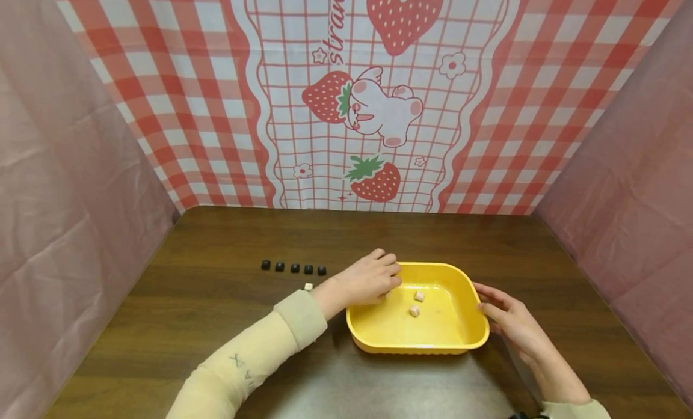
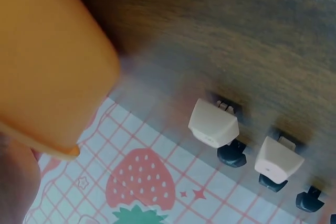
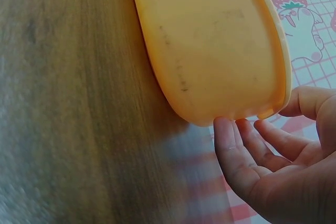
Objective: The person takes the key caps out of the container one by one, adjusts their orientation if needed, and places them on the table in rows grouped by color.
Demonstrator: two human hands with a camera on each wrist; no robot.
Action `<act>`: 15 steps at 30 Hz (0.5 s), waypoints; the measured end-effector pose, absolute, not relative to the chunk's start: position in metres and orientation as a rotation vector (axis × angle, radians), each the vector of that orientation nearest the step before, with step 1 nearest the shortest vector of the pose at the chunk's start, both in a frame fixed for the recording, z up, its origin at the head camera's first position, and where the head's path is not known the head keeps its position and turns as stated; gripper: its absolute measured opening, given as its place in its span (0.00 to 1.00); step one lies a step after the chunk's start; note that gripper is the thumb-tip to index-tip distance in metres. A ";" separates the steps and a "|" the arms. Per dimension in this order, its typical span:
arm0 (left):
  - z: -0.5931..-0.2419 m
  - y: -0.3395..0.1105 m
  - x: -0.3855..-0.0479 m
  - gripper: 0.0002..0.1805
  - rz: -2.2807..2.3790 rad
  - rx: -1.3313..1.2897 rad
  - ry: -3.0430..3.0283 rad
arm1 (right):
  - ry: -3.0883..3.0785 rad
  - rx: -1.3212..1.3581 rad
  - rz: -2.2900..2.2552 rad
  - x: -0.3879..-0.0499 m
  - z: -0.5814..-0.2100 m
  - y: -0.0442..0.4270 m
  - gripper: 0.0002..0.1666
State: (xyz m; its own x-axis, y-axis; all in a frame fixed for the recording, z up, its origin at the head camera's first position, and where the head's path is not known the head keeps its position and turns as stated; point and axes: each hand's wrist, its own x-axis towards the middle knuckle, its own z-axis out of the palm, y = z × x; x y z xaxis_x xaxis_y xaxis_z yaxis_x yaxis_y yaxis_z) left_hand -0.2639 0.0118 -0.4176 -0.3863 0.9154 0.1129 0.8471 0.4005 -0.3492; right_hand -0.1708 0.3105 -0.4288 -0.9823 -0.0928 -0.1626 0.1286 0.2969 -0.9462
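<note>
In my head view the tub (image 1: 417,349) sits toward five o'clock, two keys (image 1: 419,296) inside; right hand (image 1: 510,321) pinches its three o'clock edge, left hand (image 1: 372,278) overhangs ten, grip I can't tell

On the desk (image 1: 162,323), right of middle, a tray (image 1: 417,349) holds two keycaps (image 1: 419,296); left of it, five keycaps (image 1: 295,268) line up parallel to the far edge, apparently with two more keycaps (image 2: 214,124) before them.

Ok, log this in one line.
left hand: over yellow tray, grip unclear; right hand: holding tray's right end; in tray: two pale pieces visible; table: five black pieces in row
</note>
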 end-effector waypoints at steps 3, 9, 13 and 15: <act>-0.412 0.008 -0.261 0.04 0.284 -1.514 -2.389 | 2.380 0.039 -1.755 -0.171 -0.429 0.311 0.36; -0.401 0.000 -0.255 0.03 0.229 -1.440 -2.443 | 2.391 0.038 -1.747 -0.170 -0.429 0.311 0.36; -0.392 -0.005 -0.250 0.03 0.216 -1.396 -2.493 | 2.383 0.025 -1.761 -0.170 -0.430 0.310 0.35; -0.386 -0.008 -0.248 0.04 0.212 -1.375 -2.518 | 2.378 0.014 -1.767 -0.170 -0.430 0.310 0.35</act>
